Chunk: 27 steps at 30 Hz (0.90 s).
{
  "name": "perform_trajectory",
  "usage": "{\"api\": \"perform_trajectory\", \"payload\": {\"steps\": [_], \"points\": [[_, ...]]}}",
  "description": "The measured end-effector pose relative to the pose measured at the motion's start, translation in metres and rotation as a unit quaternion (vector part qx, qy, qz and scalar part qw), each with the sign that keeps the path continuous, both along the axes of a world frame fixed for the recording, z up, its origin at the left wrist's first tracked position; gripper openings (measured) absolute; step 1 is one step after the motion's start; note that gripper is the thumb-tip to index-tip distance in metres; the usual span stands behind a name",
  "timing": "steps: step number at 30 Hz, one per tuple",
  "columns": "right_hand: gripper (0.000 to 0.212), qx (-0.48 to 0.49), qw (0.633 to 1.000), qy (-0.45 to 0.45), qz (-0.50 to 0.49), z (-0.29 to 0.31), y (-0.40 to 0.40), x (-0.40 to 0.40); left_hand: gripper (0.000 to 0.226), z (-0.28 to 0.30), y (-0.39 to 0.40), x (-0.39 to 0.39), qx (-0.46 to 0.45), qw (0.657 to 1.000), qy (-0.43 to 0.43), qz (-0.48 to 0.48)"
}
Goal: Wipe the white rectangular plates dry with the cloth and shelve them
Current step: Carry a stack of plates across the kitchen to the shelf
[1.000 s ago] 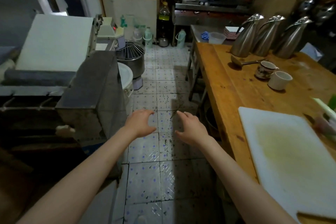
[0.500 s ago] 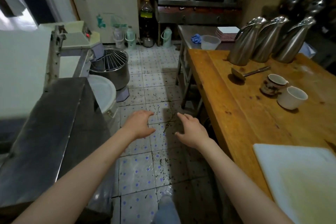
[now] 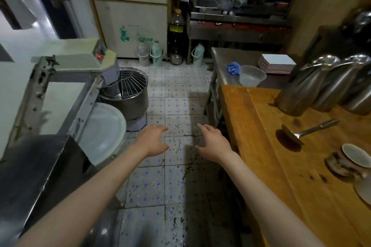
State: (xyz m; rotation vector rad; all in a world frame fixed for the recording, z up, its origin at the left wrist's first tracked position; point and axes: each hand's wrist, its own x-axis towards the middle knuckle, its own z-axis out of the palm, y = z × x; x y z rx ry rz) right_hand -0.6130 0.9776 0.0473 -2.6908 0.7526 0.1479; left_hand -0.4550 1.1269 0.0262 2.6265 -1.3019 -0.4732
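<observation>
Plates stacked square, white, on steel counter beside crumpled blue cloth; left hand, right hand spread loose, empty, above speckled tile.

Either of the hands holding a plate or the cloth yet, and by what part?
Nothing is held. Left hand and right hand are open over the floor; plates and cloth lie on the steel counter.

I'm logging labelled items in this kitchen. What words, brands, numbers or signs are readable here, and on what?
None can be read.
White cabinet: green printed graphic, too blurred to read.
Mixer control panel: red light, no legible characters.
Oil bottle: no label legible.
</observation>
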Motion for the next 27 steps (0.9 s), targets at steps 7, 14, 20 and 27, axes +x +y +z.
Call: {"api": "perform_trajectory", "payload": {"steps": [7, 14, 20, 27], "points": [[0.078, -0.032, 0.999, 0.002, 0.006, -0.003, -0.071, 0.104, 0.069, -0.003, -0.067, 0.097, -0.001, 1.000, 0.004, 0.001], [0.078, -0.029, 0.999, 0.001, -0.034, -0.004, -0.139, 0.202, 0.072, 0.009, -0.151, 0.213, 0.008, 0.999, -0.010, -0.031], [0.078, -0.017, 0.996, 0.015, -0.081, -0.005, -0.202, 0.250, 0.071, 0.005, -0.231, 0.274, 0.029, 0.996, -0.011, -0.083], [0.078, -0.019, 0.991, 0.034, -0.130, -0.011, -0.301, 0.297, 0.071, 0.000, -0.346, 0.327, 0.025, 0.991, -0.003, -0.133]]}}
